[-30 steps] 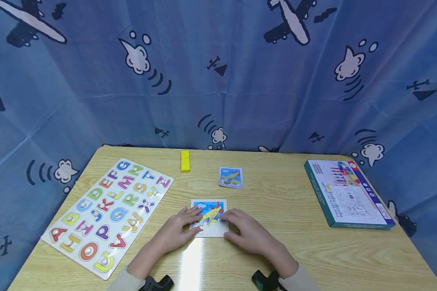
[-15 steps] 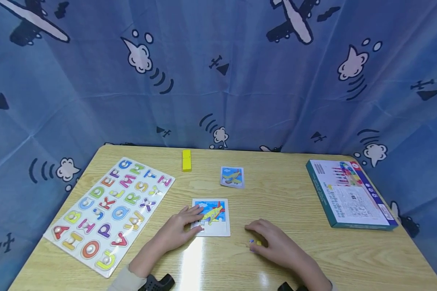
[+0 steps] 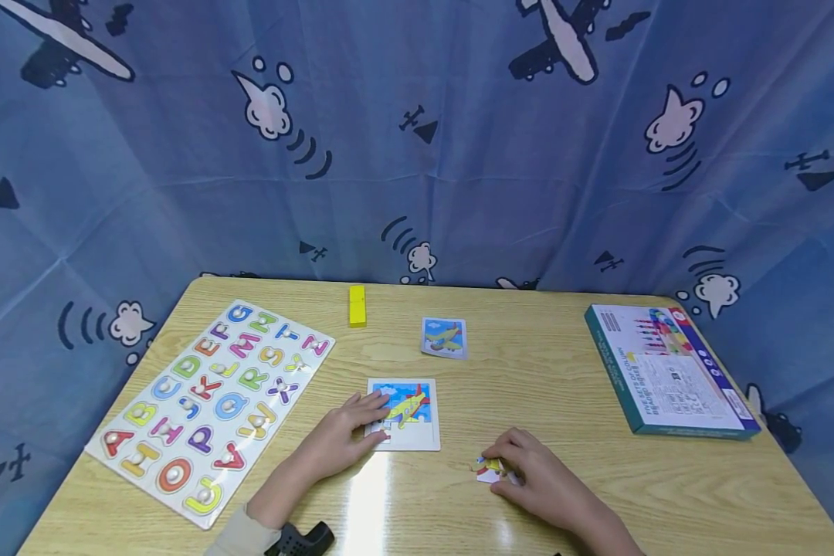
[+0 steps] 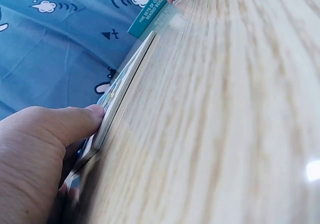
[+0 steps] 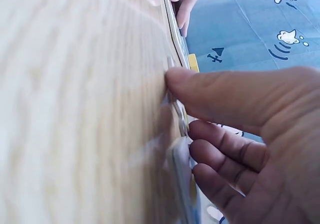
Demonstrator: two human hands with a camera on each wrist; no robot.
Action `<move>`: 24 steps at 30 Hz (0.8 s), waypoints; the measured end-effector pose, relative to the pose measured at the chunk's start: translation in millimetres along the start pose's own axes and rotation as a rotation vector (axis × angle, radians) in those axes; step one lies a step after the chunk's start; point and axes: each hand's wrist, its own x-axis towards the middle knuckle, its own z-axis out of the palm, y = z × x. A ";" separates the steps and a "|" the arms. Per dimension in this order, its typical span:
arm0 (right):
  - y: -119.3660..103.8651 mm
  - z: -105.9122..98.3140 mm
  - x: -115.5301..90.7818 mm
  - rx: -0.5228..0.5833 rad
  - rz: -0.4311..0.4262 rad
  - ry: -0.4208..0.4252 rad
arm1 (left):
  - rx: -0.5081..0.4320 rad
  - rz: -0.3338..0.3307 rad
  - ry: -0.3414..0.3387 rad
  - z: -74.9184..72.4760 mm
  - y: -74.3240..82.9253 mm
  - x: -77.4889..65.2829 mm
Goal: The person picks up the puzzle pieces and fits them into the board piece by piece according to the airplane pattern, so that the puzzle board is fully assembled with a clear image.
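A square jigsaw puzzle board [image 3: 417,441] with a yellow and red airplane picture lies flat on the table in the head view. My left hand [image 3: 344,436] rests on its left side, fingers fairly straight across the picture; the left wrist view shows the thumb [image 4: 82,121] against the board's edge. To the right of the board, my right hand [image 3: 538,479] pinches a small puzzle piece [image 3: 488,466] close to the tabletop. Pieces lie bunched under these fingers, partly hidden; in the right wrist view a loose puzzle piece [image 5: 181,169] shows beside the fingertips.
A small airplane picture card [image 3: 444,337] lies behind the board, with a yellow block [image 3: 357,306] farther back. On the left is an alphabet peg board [image 3: 211,401]; a flat green-edged box [image 3: 674,378] sits at the right. A blue airplane curtain [image 3: 417,154] hangs behind the table [image 3: 556,363].
My right hand has left the puzzle board, moved right to the loose pieces, and its fingers have closed in on one. The left hand has stayed on the board.
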 end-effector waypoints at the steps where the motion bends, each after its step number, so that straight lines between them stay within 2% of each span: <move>1: 0.3 0.8 -0.5 0.000 0.000 0.008 | -0.001 0.004 0.001 0.2 -0.1 0.1; 10: -1.0 6.1 -1.5 0.054 0.001 0.038 | 0.007 0.031 0.003 0.8 -1.7 0.1; 24: -1.7 6.6 -0.6 0.038 -0.010 0.040 | -0.008 0.034 -0.012 0.1 -1.7 0.7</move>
